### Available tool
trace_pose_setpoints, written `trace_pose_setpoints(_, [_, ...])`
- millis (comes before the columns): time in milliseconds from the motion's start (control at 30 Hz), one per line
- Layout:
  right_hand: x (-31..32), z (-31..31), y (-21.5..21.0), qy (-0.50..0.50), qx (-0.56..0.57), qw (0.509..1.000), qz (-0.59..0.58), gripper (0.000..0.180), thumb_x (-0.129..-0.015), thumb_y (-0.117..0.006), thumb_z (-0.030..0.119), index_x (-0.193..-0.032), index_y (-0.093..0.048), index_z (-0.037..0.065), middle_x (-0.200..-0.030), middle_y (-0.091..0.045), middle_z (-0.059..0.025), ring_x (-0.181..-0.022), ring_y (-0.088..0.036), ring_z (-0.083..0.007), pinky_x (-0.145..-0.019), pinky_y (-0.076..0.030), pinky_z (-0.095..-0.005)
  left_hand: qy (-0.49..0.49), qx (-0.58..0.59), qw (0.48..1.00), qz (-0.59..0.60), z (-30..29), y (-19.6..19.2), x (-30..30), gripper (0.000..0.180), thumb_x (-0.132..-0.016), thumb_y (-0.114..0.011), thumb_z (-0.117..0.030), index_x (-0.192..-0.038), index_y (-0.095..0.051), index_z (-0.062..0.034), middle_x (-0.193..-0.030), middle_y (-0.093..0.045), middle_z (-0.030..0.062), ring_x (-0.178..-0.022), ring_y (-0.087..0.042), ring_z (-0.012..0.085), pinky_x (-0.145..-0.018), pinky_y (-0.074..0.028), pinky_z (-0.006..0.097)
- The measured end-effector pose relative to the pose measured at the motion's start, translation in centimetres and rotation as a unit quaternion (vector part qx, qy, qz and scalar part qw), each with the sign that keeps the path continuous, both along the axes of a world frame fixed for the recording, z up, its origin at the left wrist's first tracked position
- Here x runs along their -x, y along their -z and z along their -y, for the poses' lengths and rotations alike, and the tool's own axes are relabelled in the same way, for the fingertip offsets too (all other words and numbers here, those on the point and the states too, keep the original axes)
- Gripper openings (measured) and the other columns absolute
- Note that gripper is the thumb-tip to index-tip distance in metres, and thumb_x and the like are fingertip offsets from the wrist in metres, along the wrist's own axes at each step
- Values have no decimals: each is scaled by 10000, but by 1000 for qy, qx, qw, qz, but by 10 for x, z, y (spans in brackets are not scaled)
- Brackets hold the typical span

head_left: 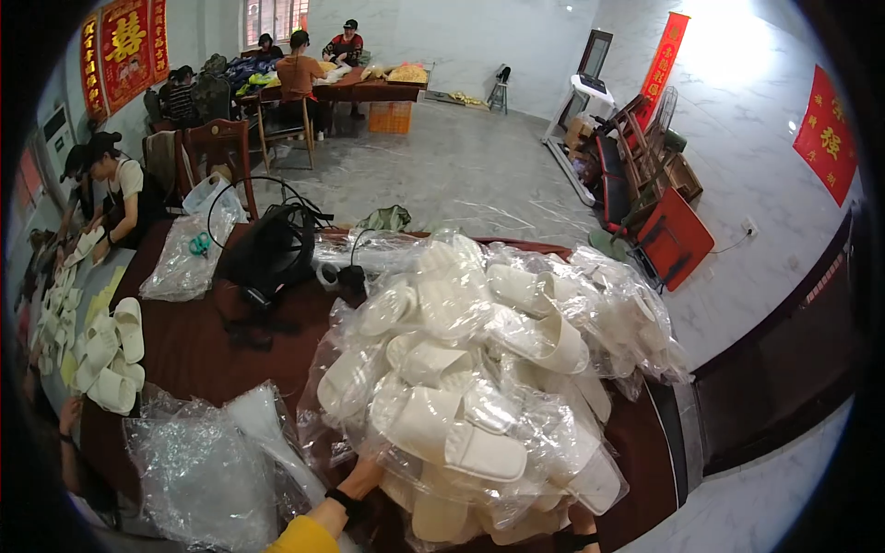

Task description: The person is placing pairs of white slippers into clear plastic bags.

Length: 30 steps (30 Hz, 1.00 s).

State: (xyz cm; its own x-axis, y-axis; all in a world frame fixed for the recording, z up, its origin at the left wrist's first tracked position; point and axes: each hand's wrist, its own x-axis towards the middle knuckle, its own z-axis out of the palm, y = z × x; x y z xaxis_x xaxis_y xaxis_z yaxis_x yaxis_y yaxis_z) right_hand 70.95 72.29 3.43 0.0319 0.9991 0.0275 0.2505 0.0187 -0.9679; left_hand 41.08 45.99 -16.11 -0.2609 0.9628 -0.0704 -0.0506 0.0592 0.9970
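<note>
A big heap of bagged white slippers sits on the dark red worktop. The left hand reaches under the heap's near edge; its grip cannot be told. The right hand is buried under the heap's near right side, its grip hidden too.

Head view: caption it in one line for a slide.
Left hand reaches into a heap of clear-bagged white slippers on a dark red table.

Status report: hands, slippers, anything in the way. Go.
Left hand under the bagged white slippers, grip hidden. Right hand mostly hidden behind pile. Crumpled clear plastic lies left.
</note>
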Motion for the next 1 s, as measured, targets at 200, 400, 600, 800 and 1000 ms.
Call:
trace_pose_setpoints(200, [-160,186,128,-3,-4,1000,25,441,-976,-474,206,-1387,-414,58,-1354,-510,-75,-1200,-492,-194,-982,-410,-325,-42,-49,998,7,179,149,24,252,-925,-515,-91,-1138,-591,20,-1125,-631,120,-1052,-570,255,-917,-441,356])
trace_pose_setpoints(400, [-68,219,78,-70,34,995,67,437,-973,-478,185,-1386,-414,54,-1355,-508,-77,-1201,-490,-194,-982,-412,-327,-59,-30,997,43,85,28,63,290,-948,-489,-121,-1192,-560,18,-1219,-586,108,-1105,-547,248,-966,-429,353])
trace_pose_setpoints(600, [-34,196,52,-200,46,976,69,434,-970,-482,163,-1384,-414,50,-1357,-506,-78,-1201,-488,-194,-981,-414,-328,-138,-32,989,34,209,9,73,329,-971,-464,-152,-1247,-529,15,-1314,-541,96,-1158,-524,241,-1015,-417,349])
trace_pose_setpoints(800, [-175,184,89,-241,14,964,114,432,-967,-486,142,-1382,-414,47,-1359,-504,-80,-1202,-487,-194,-980,-416,-330,-167,4,943,-288,270,-233,20,350,-836,-602,-107,-1177,-616,-34,-1214,-573,192,-1161,-524,365,-980,-432,419])
trace_pose_setpoints(1000, [-111,233,2,75,-97,992,11,447,-928,-427,-3,-1374,-398,-21,-1389,-426,-162,-1248,-468,-268,-1032,-393,-362,-243,170,827,-478,390,-199,108,489,-832,-662,-262,-1295,-553,-150,-1372,-440,196,-1251,-412,429,-1022,-350,549])
